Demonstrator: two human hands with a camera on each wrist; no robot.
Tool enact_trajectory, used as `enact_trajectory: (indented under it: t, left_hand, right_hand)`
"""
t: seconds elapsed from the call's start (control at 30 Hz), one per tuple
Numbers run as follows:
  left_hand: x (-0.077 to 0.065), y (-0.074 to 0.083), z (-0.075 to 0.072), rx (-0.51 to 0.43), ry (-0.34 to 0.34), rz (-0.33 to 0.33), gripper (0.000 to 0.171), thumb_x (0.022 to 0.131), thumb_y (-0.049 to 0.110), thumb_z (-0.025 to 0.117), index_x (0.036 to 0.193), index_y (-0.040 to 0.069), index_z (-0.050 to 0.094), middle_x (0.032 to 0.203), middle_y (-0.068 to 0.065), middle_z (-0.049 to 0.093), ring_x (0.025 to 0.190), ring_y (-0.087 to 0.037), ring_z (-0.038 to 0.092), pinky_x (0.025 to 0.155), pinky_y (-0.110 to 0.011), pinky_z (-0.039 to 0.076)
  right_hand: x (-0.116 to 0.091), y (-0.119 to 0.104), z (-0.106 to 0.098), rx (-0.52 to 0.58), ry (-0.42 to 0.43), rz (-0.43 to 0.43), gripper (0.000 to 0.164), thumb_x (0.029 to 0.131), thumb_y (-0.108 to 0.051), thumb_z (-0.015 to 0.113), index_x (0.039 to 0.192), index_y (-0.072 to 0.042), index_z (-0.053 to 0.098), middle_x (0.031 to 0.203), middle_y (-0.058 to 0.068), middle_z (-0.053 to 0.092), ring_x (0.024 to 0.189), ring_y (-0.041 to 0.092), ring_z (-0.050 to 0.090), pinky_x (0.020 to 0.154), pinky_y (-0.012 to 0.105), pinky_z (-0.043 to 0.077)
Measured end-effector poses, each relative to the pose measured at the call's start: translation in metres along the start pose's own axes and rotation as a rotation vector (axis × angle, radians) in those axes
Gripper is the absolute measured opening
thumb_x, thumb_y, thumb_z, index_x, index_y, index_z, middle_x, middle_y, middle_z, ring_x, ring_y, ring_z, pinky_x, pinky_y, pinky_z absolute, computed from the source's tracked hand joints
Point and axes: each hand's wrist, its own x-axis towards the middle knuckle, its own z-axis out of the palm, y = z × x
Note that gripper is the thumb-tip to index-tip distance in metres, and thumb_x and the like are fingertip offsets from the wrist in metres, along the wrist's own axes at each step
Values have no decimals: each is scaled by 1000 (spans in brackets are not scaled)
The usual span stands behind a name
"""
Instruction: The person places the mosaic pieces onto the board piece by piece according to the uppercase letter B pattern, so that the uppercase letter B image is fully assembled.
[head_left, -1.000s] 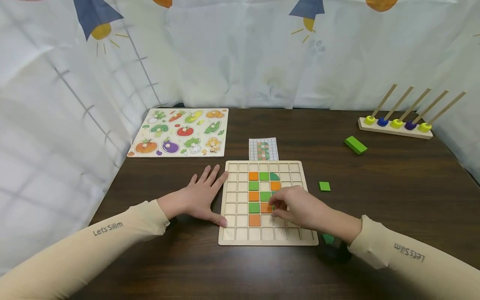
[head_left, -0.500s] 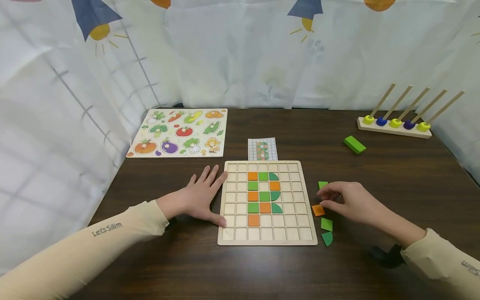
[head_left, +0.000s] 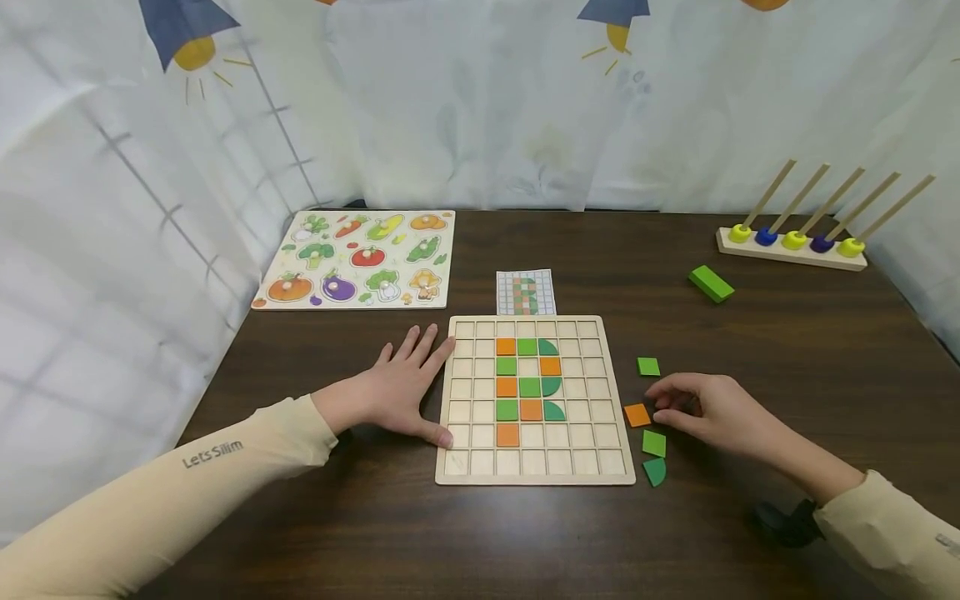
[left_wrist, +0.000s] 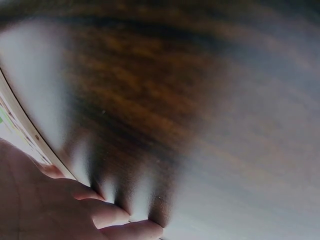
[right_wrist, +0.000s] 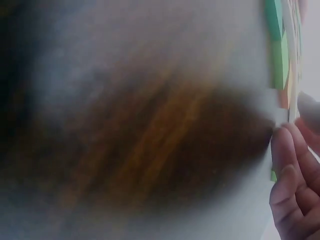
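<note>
A wooden grid board [head_left: 592,467] lies on the table with orange, green and dark green tiles set in its middle columns. My left hand [head_left: 401,392], fingers spread, rests along the board's left edge, the thumb on its rim. To the right of the board my right hand [head_left: 720,412] hovers low, fingers loosely bent, thumb and index finger apart with nothing visible between them. Its fingertips are right beside a loose orange tile [head_left: 637,415]. Around that lie a green square tile [head_left: 648,367], a second green square [head_left: 654,443] and a dark green quarter-circle tile [head_left: 655,472].
A small pattern card [head_left: 525,292] touches the board's far edge. Behind to the left lies a vegetable peg puzzle [head_left: 352,292]. At the back right stand a green block [head_left: 711,284] and a peg stand with rings [head_left: 791,252]. A patterned curtain [head_left: 480,108] hangs behind the table.
My right hand has moved off the board rightward to the loose tiles, uncovering a dark green quarter-circle tile beside the lower orange one. My left hand has stayed in place.
</note>
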Motion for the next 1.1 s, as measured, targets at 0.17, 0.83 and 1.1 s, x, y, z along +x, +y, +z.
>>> enact_trajectory:
  t: [0.17, 0.83, 1.1]
  left_hand:
    - [0, -1, -1, -5, -2, -2, 136, 72, 77, 75, 165, 8, 4, 171, -26, -3, 157, -51, -3, 116, -78, 13]
    - [0, 1, 0, 5, -9, -8, 136, 72, 78, 74, 165, 7, 5, 171, -26, -3, 157, -51, -3, 116, -77, 13]
    - [1, 0, 1, 0, -11, -8, 136, 72, 77, 75, 166, 8, 3, 171, -25, -4, 157, -50, -4, 116, -78, 12]
  right_hand:
    - [-1, 1, 1, 47, -78, -24, 18, 90, -22, 80, 104, -15, 71, 92, -8, 68, 75, -2, 55, 61, 23, 48]
    - [-12, 7, 2, -1, -100, -100, 24, 86, -25, 82, 106, -18, 70, 99, -10, 62, 82, -5, 53, 68, 23, 51]
    - [-13, 9, 6, -44, -81, -118, 27, 82, -24, 86, 104, -18, 70, 97, -10, 59, 81, -4, 50, 67, 22, 51]
